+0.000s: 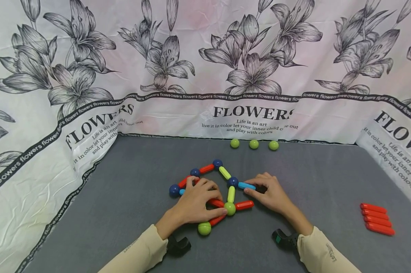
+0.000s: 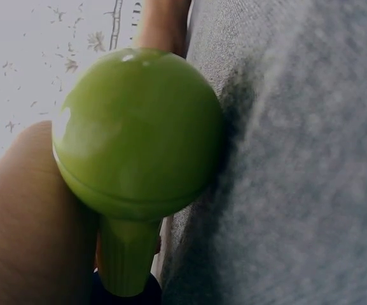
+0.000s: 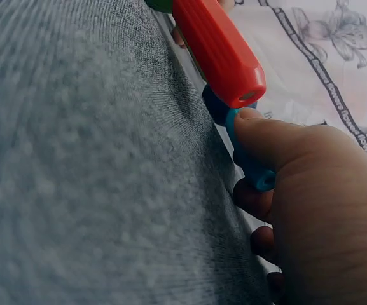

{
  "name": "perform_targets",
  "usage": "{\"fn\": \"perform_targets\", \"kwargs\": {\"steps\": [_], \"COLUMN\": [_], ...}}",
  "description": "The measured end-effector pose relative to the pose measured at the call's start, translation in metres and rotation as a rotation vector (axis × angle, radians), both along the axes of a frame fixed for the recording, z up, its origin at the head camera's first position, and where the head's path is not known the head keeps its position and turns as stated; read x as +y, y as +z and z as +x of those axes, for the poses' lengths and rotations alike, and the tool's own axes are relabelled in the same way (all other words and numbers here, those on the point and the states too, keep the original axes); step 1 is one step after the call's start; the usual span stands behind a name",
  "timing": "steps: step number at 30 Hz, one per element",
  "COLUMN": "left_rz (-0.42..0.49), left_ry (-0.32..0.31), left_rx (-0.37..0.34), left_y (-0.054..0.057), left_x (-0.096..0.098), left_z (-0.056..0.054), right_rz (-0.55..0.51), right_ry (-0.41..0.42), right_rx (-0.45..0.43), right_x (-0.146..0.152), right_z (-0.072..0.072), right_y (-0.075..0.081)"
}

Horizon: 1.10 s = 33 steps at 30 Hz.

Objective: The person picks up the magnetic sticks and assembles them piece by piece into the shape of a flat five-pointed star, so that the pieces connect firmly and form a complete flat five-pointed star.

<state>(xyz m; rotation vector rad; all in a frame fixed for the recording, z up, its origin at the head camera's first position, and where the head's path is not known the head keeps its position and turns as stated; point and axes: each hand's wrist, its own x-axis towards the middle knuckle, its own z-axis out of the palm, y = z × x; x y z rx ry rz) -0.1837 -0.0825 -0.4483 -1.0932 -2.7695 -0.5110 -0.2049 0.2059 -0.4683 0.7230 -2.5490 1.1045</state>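
Observation:
A flat frame of magnetic building sticks and balls lies mid-table, with blue balls (image 1: 233,182) along its far side and green balls nearer. My left hand (image 1: 196,201) holds the frame from the left, its thumb against a green ball (image 1: 229,208); the palm hides the sticks beneath. Another green ball (image 1: 204,228) sits below that hand. My right hand (image 1: 272,193) pinches a blue stick (image 1: 247,185) between thumb and fingers, its far end at a blue ball. In the right wrist view a red stick (image 3: 221,54) points out just above the thumb.
Three loose green balls (image 1: 254,144) stand in a row at the table's back edge. Several red sticks (image 1: 377,219) lie side by side at the right. A flower-printed cloth (image 1: 178,117) hangs behind the grey table (image 1: 123,182).

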Motion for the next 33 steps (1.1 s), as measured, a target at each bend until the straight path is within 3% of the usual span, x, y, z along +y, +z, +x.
{"fn": "perform_targets", "kwargs": {"steps": [9,13,20,25,28,33], "left_rz": [-0.001,-0.004,-0.044,-0.039,-0.062,-0.082], "left_ry": [-0.01,-0.026,-0.017,-0.13,-0.193,-0.179], "left_rx": [-0.028,-0.048,-0.061,-0.137,-0.131,-0.059], "left_y": [0.001,0.005,0.016,0.021,0.02,0.017], "left_x": [-0.001,-0.004,-0.008,-0.004,0.0,0.005], "left_z": [-0.001,-0.002,0.0,0.004,0.007,0.011], "right_rz": [-0.021,-0.037,-0.117,-0.176,-0.188,-0.19], "right_ry": [0.026,0.1,0.253,0.33,0.36,0.398], "right_rx": [-0.029,-0.028,-0.112,-0.127,-0.139,-0.17], "right_x": [0.002,0.003,-0.001,-0.006,-0.008,-0.013], "right_z": [0.002,0.003,0.006,0.007,0.009,0.011], "right_y": [0.001,0.0,0.001,0.003,0.004,0.004]}}
